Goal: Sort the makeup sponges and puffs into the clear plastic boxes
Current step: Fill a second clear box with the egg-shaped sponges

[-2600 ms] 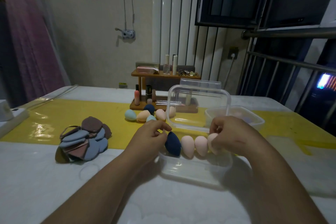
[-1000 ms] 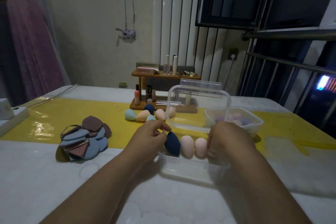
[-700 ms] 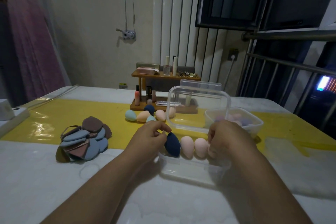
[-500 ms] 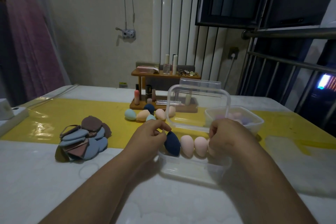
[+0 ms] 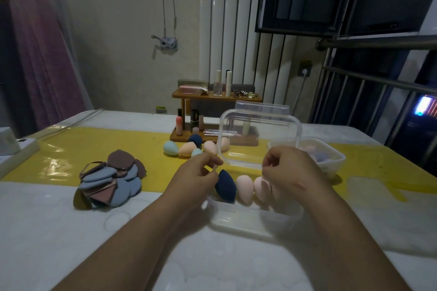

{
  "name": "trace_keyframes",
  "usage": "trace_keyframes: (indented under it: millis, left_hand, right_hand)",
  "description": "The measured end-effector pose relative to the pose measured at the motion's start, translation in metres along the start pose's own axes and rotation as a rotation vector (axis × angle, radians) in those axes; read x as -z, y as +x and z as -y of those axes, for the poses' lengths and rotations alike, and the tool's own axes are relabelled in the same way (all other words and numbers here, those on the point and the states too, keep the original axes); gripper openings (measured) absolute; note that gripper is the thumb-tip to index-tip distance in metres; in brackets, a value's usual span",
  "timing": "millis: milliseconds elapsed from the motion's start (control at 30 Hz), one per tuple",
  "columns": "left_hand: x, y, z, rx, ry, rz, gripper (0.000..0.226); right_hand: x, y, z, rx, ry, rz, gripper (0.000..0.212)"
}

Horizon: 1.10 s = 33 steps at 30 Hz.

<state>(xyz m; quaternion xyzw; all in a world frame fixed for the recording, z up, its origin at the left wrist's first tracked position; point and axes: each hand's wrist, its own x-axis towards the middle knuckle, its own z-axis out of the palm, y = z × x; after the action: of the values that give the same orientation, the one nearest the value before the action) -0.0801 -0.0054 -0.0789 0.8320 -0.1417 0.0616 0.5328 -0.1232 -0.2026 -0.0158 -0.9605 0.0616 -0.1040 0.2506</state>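
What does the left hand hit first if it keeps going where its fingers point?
Probably the lower-left corner of the open lid, just ahead of the left hand. The navy sponge sits just under that line; depth is unclear.

**No legible text anywhere**

I can read 0 words or numbers from here. Black tube (image 5: 194, 118) on the wooden rack (image 5: 216, 97): gold lettering runs down its side, too small to make out. Small yellow-green tag (image 5: 161, 108) low on the wall: dark marks, blurred. Lit screen (image 5: 426, 107) at far right: red and blue stripes of light, characters not resolvable. Pink carton (image 5: 190, 89) on the rack's top shelf: can't tell if it's printed. Clear box lid (image 5: 272, 139) in front of me: can't tell if it carries any mark.
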Motion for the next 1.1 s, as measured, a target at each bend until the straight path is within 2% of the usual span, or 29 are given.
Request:
trace_keyframes:
  millis: [167,333,400,433,500,567,600,733,867,967,1100]
  left_hand:
    - [-0.001,0.001,-0.003,-0.007,0.010,-0.045,0.018]
    - [-0.004,0.004,-0.001,-0.005,-0.070,-0.059,0.005]
    - [-0.004,0.006,0.002,-0.019,-0.022,-0.121,0.002]
    - [-0.003,0.008,0.006,-0.020,0.057,-0.170,0.006]
    - [0.002,0.013,0.013,0.008,0.400,-0.247,0.026]
    - [0.005,0.015,0.020,0.064,0.731,-0.235,0.043]
    - [0.005,0.017,0.022,0.093,0.794,-0.194,0.048]
    - [0.003,0.022,0.030,0.194,0.794,-0.009,0.058]
    - [0.002,0.023,0.032,0.195,0.784,0.070,0.058]
    - [0.003,0.022,0.029,0.199,0.725,0.046,0.054]
    - [0.004,0.018,0.021,0.184,0.653,-0.069,0.044]
  right_hand:
    - [-0.018,0.003,0.009,0.179,-0.004,-0.025,0.031]
    - [-0.025,0.003,0.007,0.184,-0.051,0.035,0.039]
    - [-0.024,0.004,0.004,0.176,-0.065,0.042,0.040]
    - [-0.024,0.004,0.004,0.180,-0.079,0.045,0.040]
    - [-0.025,0.006,0.004,0.192,-0.105,0.047,0.040]
    - [-0.025,0.006,0.004,0.193,-0.112,0.047,0.041]
    - [-0.025,0.006,0.004,0.195,-0.113,0.049,0.041]
    - [-0.026,0.006,0.004,0.201,-0.120,0.055,0.041]
    - [-0.027,0.007,0.003,0.197,-0.107,0.057,0.040]
    - [-0.027,0.007,0.002,0.204,-0.112,0.055,0.040]
    - [-0.026,0.007,0.002,0.201,-0.124,0.060,0.040]
